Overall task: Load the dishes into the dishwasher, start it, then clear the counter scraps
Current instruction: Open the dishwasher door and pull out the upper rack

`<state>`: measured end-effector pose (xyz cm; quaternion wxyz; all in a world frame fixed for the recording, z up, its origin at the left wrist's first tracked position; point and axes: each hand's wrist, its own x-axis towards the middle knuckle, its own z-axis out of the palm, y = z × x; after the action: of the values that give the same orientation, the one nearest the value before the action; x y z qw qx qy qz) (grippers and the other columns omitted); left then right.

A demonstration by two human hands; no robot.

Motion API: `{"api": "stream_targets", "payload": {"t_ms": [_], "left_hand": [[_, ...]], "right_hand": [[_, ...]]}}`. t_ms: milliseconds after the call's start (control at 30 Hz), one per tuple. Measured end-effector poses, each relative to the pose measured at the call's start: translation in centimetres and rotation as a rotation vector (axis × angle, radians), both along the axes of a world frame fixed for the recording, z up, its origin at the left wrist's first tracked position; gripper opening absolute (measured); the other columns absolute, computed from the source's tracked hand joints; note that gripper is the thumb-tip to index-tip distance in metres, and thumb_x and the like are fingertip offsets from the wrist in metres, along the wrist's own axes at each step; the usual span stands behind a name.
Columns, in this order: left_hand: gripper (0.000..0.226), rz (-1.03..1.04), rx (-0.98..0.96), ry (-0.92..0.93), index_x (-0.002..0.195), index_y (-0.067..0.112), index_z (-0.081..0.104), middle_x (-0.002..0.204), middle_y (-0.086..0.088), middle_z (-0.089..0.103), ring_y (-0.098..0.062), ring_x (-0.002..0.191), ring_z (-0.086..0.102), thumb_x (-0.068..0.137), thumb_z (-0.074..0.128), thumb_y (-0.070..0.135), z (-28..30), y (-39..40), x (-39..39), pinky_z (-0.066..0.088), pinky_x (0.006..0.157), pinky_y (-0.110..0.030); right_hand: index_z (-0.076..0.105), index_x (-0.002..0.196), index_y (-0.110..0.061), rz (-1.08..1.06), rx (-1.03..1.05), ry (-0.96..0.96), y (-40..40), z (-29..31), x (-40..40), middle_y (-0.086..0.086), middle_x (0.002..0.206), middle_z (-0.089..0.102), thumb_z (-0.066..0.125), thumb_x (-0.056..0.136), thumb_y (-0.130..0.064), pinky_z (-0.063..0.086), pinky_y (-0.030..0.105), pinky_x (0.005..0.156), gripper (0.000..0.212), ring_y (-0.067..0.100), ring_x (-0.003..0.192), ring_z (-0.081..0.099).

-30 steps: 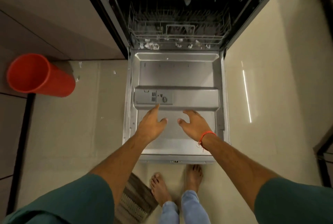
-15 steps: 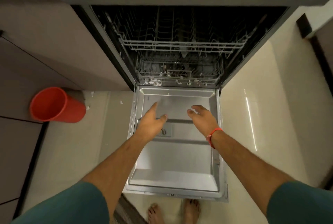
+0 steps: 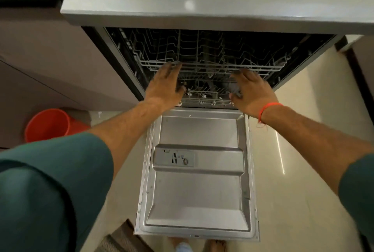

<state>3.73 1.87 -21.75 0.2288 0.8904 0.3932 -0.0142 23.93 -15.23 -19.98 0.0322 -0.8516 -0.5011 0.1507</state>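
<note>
**Dishwasher open, both hands at the upper rack**

Dishwasher door (image 3: 199, 191) lies flat before me. At far left an orange bucket (image 3: 48, 125) stands on the floor. My left hand (image 3: 165, 87) reaches the upper rack (image 3: 202, 65), fingers extended at its front wire; motion blur hides any grip. My right hand (image 3: 252, 91), fingers spread and loose, hovers at the rack's right front, holding nothing.

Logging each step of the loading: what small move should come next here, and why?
Probably grip the upper rack and slide it out. The door lies fully open, both racks look empty, and the left hand and right hand are open at its front rail.
</note>
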Motion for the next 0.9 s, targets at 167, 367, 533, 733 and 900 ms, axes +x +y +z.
{"api": "stream_targets", "payload": {"t_ms": [167,367,533,733,900], "left_hand": [[0.077,-0.110,0.120,0.058,0.161,0.025,0.014,0.169,-0.008,0.007,-0.028,0.156,0.004,0.099,0.057,0.038,-1.0,3.6,0.0,0.013,0.125,-0.050],[0.081,-0.169,0.177,0.107,0.162,0.023,0.009,0.169,-0.010,0.007,-0.029,0.156,0.000,0.099,0.058,0.037,-2.2,5.0,0.1,0.008,0.127,-0.049],[0.091,-0.202,0.240,0.167,0.161,0.025,-0.003,0.169,-0.011,-0.002,-0.031,0.156,-0.006,0.096,0.059,0.034,-3.1,5.1,-0.2,0.007,0.126,-0.049],[0.091,-0.180,0.227,0.124,0.161,0.024,0.006,0.168,-0.012,0.010,-0.032,0.156,0.002,0.092,0.066,0.030,-3.0,4.8,-0.1,0.017,0.125,-0.053],[0.082,-0.156,0.224,0.083,0.158,0.022,0.021,0.159,-0.012,0.029,-0.034,0.150,0.023,0.089,0.066,0.026,-2.4,4.3,0.1,0.029,0.120,-0.051]], "right_hand": [[0.028,0.157,-0.022,0.009,-0.045,-0.097,2.1,0.1,1.4,0.010,0.163,0.024,0.062,0.092,-0.037,0.024,0.050,0.120,0.074,0.032,0.150,0.024],[0.022,0.158,-0.022,0.007,-0.111,-0.104,3.5,-0.8,1.6,0.011,0.165,0.021,0.064,0.090,-0.037,0.018,0.052,0.122,0.081,0.033,0.153,0.018],[0.018,0.159,-0.021,-0.010,-0.102,-0.112,3.5,-1.6,1.3,0.011,0.166,0.017,0.066,0.089,-0.038,0.016,0.055,0.123,0.087,0.033,0.154,0.014],[0.020,0.157,-0.018,0.000,-0.099,-0.140,3.4,-1.7,1.1,0.013,0.162,0.025,0.070,0.086,-0.039,0.021,0.056,0.121,0.089,0.034,0.151,0.020],[0.030,0.153,-0.016,-0.049,-0.067,-0.137,3.8,-1.5,0.6,0.014,0.147,0.043,0.070,0.085,-0.036,0.031,0.054,0.117,0.082,0.036,0.141,0.036]]}}
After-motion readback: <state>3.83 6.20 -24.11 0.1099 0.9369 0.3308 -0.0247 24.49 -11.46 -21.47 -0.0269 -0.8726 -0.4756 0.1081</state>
